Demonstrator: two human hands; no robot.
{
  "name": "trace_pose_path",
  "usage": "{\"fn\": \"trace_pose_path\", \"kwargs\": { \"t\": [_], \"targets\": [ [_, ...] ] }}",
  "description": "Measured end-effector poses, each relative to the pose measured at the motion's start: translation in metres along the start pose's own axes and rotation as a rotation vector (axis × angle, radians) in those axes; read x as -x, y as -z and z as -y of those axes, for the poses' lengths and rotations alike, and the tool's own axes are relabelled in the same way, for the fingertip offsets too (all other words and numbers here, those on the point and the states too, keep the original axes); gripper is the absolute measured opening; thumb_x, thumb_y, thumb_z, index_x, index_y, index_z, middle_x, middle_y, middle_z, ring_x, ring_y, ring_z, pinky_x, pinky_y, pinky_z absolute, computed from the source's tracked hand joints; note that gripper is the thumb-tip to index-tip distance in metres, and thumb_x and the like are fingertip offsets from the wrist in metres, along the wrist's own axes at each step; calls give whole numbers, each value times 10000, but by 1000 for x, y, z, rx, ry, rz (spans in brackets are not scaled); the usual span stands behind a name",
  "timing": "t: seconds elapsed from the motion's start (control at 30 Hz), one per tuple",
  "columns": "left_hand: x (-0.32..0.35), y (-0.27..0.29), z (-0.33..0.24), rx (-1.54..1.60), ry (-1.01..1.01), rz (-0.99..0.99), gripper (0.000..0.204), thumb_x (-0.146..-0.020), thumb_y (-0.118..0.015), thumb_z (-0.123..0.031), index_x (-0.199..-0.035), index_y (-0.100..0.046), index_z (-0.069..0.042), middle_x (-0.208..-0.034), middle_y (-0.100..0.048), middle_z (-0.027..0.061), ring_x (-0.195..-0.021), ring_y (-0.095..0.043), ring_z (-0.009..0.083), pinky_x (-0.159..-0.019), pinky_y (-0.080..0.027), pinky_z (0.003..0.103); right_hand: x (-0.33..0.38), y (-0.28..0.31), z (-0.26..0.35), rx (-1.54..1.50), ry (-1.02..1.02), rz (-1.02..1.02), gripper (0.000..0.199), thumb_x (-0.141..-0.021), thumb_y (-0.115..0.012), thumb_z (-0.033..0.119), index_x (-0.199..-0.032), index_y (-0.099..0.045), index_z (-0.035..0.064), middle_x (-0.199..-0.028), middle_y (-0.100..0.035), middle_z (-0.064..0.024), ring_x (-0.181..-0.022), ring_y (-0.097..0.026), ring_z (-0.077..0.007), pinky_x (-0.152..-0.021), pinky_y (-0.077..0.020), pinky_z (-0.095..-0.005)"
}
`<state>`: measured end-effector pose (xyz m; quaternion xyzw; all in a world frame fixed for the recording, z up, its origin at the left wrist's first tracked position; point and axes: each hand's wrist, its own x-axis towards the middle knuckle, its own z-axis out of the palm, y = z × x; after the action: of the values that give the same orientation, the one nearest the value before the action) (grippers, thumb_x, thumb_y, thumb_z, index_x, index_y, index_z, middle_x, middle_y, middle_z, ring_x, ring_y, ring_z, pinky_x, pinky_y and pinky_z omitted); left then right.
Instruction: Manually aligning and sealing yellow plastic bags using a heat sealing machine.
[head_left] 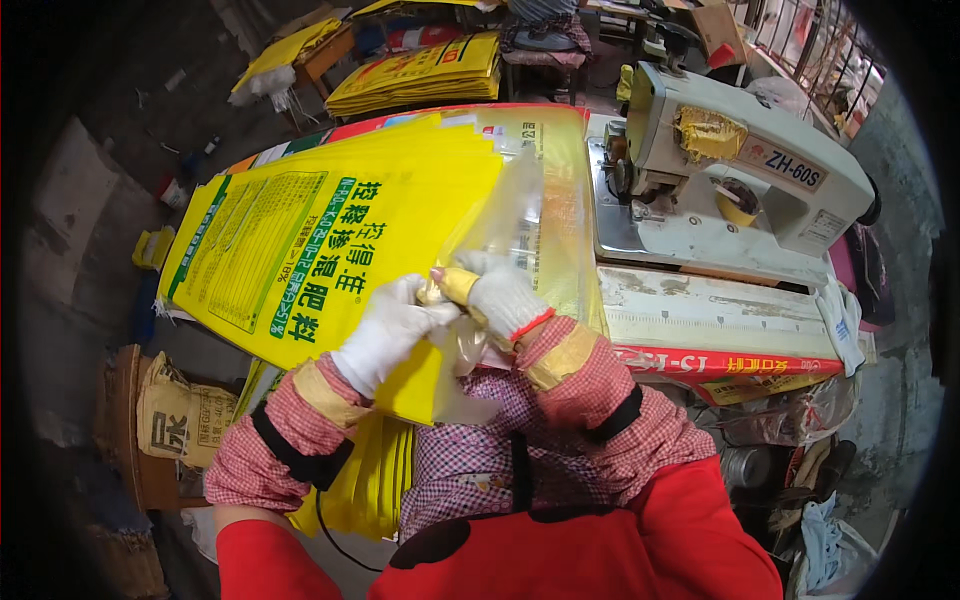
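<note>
the left hand (388,330) and right hand (504,292) both pinch the clear liner (514,194) jutting from the yellow bag (340,235), left of the sewing machine (748,150). with liner loose, the bag looks part-done.

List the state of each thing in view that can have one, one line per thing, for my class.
Left hand, gloved, fingers bent, close to the right hand; grip unclear
Right hand, gloved, one finger wrapped in yellow, fingers bent; grip unclear
Yellow bags, flat, overlapping, fanned out
Clear film, showing beyond the bags' edge
Sewing machine, upright; running or not cannot be told
Rear bundle, stacked flat
</note>
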<state>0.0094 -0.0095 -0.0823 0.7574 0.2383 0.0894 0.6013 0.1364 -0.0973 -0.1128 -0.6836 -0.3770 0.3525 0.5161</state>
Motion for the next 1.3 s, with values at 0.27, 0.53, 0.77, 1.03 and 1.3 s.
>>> {"fn": "trace_pose_path", "kwargs": {
  "t": [0.27, 0.53, 0.77, 1.03, 1.3],
  "targets": [
    [15, 105, -64, 202, -345, -359, 57, -852, -533, -91, -835, -534, -37, -736, -525, 11, -667, -493, 89, -616, -415, 213, 25, 39, 14, 719, -277, -77, 284, -771, -589, 229, -1007, -607, 72, -993, -606, -185, -931, -583, -326, -781, -468, -394],
    [45, 60, -58, -35, -113, -334, 94, -810, -560, -25, -894, -567, 18, -711, -575, 48, -568, -518, 86, -503, -421, 200, 8, -20, 36, 401, 434, -15, 279, -794, -579, 223, -1000, -574, 36, -930, -584, -166, -871, -570, -318, -739, -477, -381],
    [95, 37, -25, -1132, -189, 738, 84, -758, -570, -121, -826, -617, -108, -718, -582, 99, -642, -569, 277, -587, -466, 314, -116, 12, -15, -1086, 13, -131, 340, -917, -454, 359, -1069, -565, 76, -942, -597, -36, -837, -564, -176, -725, -469, -305],
    [25, 30, -129, -994, -354, 312, 153, -796, -620, -188, -746, -606, -44, -631, -535, 138, -599, -561, 275, -571, -459, 313, -73, -41, 4, -1006, 6, -284, 467, -890, -431, 421, -1193, -496, 71, -1057, -599, -153, -991, -555, -282, -824, -443, -349],
    [-90, -5, -128, -1805, -1169, -51, 226, -669, -657, -127, -884, -612, -73, -854, -599, 101, -823, -583, 273, -721, -468, 356, -51, -42, 30, 352, 259, 40, 670, -793, -504, 564, -1235, -452, 63, -1155, -540, -225, -1087, -506, -364, -923, -393, -383]
  ]
}}
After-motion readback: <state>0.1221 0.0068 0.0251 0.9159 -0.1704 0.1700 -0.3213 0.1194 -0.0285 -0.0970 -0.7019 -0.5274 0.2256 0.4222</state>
